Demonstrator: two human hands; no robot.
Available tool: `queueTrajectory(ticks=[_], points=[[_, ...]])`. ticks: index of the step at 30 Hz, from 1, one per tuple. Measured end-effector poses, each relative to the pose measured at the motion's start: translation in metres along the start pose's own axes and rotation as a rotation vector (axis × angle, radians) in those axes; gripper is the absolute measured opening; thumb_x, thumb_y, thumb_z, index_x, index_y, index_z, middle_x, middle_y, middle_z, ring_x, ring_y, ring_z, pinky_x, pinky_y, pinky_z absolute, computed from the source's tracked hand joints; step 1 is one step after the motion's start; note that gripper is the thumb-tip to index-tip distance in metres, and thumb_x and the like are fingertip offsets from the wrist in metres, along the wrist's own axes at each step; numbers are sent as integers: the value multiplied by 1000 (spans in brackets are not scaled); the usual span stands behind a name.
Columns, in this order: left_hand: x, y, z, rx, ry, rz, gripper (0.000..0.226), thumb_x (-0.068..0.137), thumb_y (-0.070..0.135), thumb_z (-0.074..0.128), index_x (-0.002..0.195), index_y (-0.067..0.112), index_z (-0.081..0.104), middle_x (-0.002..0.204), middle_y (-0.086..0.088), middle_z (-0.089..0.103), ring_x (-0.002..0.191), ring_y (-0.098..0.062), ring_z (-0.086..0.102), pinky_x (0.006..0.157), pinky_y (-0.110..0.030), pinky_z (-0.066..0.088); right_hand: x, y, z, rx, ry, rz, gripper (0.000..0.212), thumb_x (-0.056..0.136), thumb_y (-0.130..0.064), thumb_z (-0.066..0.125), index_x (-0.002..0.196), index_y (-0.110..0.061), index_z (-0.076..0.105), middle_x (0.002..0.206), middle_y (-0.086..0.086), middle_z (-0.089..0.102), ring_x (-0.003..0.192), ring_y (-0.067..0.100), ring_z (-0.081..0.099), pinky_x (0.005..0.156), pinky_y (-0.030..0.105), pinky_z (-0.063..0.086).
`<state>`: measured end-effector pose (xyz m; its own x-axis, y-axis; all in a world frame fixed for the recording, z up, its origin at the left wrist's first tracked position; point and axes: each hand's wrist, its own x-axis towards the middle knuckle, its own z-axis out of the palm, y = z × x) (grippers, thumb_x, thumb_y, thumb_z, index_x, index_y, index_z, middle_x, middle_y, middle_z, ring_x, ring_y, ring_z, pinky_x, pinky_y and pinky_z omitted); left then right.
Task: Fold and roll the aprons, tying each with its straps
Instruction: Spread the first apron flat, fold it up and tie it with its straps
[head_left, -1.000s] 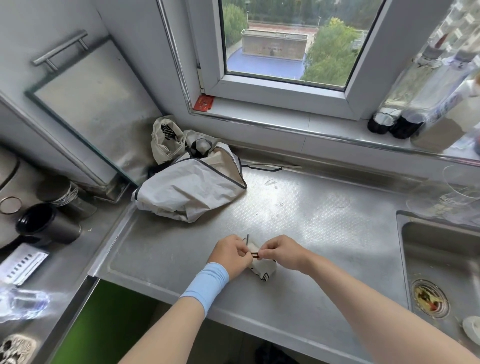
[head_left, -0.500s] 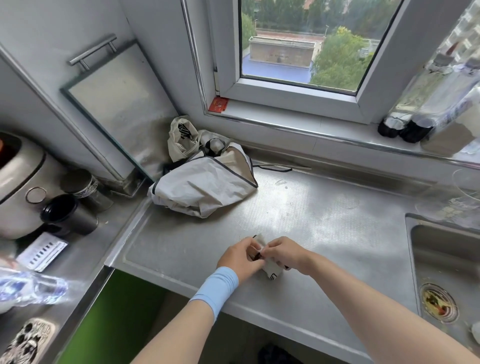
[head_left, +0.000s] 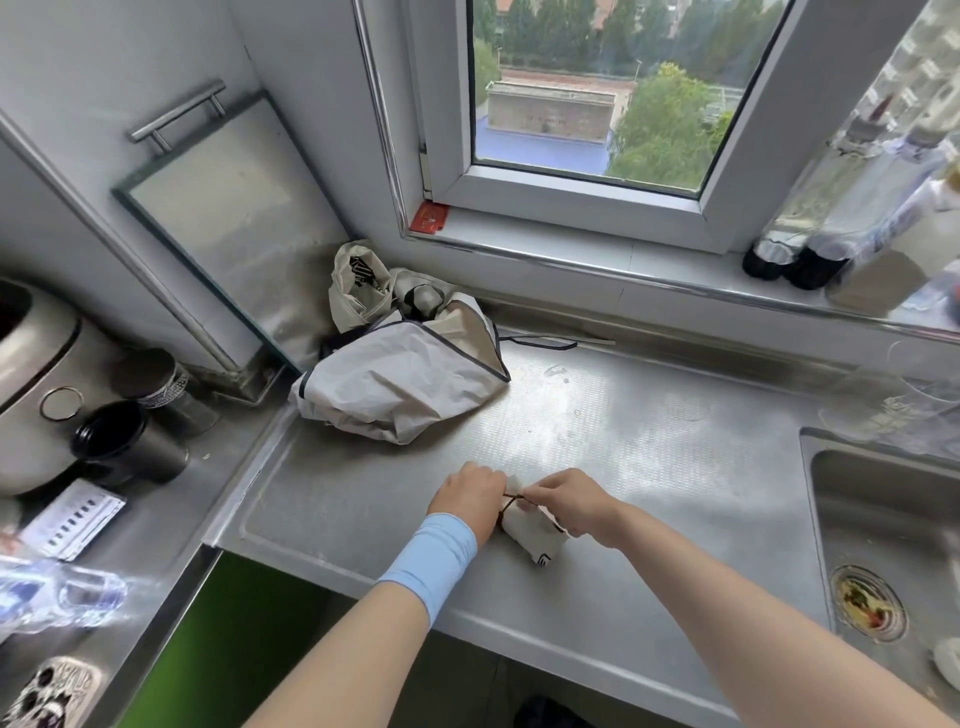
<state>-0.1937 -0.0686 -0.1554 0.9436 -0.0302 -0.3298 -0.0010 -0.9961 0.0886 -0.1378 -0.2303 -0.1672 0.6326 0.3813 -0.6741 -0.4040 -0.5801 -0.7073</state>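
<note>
Starting at the fingers (head_left: 537, 491): both sets are curled in tight, each pinching a bit of the thin dark strap (head_left: 511, 500) right where it crosses the top of the rolled apron (head_left: 535, 535), so I'd say the knot is mid-tie. The left hand (head_left: 467, 496), the one above the blue wristband (head_left: 431, 564), sits against the roll's left end, and the right hand (head_left: 569, 501) covers the other side. The roll lies on the steel worktop (head_left: 649, 441) near its front edge. The fabric looks light, thin and a bit slick, so my guess is the roll will spring open if the strap goes slack. Best bet is gripping the strap close to the knot and keeping a palm on the roll. Further back, by the window corner, a crumpled pile of aprons (head_left: 400, 384) waits, soft and floppy. I'd grab those by the hemmed edges.
</note>
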Motion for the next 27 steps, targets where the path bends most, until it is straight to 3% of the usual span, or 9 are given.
queueTrajectory(ticks=[3,6,9,12,14,17,19,24,27], points=[[2,-5,-2,-97,-151,-69,34,91,10,42,117,18,63,116,-9,56,111,-29,54,88,-35,45,5,6,-7,-106,73,-45,18,90,-27,70,79,-14,77,52,-5,44,43,8,33,43,20,28],[2,-9,2,-352,-223,-160,22,86,19,47,91,17,68,91,-4,59,86,-25,56,71,-25,40,11,10,-8,-339,120,-109,19,90,-29,67,71,-26,71,64,-10,60,59,6,50,55,18,36],[3,-7,2,-602,-236,-262,14,83,22,54,73,23,63,80,-1,61,77,-19,54,66,-22,38,13,9,-5,-513,163,-160,19,92,-26,62,74,-26,69,75,-11,63,78,11,56,64,21,38],[11,-3,1,-949,-199,-362,19,82,14,54,69,20,66,71,2,68,73,-17,60,79,-29,54,14,7,-8,-452,187,-157,17,96,-23,57,83,-19,66,84,-2,65,81,16,57,64,23,40],[14,0,2,-1071,-214,-388,25,80,5,46,65,19,61,58,-1,60,64,-20,55,79,-37,54,13,7,-13,-408,189,-144,20,98,-23,53,80,-18,60,82,-1,61,75,15,52,63,25,39],[15,6,-5,-996,-271,-392,26,75,9,41,62,22,60,50,-1,46,48,-19,42,60,-29,42,12,8,-19,-402,207,-129,25,93,-20,53,68,-19,53,68,-4,54,62,13,46,57,26,36],[18,4,-10,-870,-283,-371,27,81,12,44,62,23,59,54,1,47,47,-17,41,49,-22,33,12,10,-23,-371,208,-129,23,90,-21,57,68,-17,62,64,-7,54,59,11,46,55,24,36],[30,5,-4,-663,-216,-314,42,89,39,50,56,19,35,56,2,37,53,-16,34,50,-29,23,15,14,-28,-259,215,-154,19,86,-24,69,67,-22,71,60,-11,55,55,6,46,55,21,36],[35,6,4,-597,-163,-310,46,94,38,48,57,16,33,57,0,36,55,-17,35,50,-29,25,18,22,-32,-230,243,-114,16,88,-26,70,72,-22,73,62,-12,61,57,6,51,56,21,39]])
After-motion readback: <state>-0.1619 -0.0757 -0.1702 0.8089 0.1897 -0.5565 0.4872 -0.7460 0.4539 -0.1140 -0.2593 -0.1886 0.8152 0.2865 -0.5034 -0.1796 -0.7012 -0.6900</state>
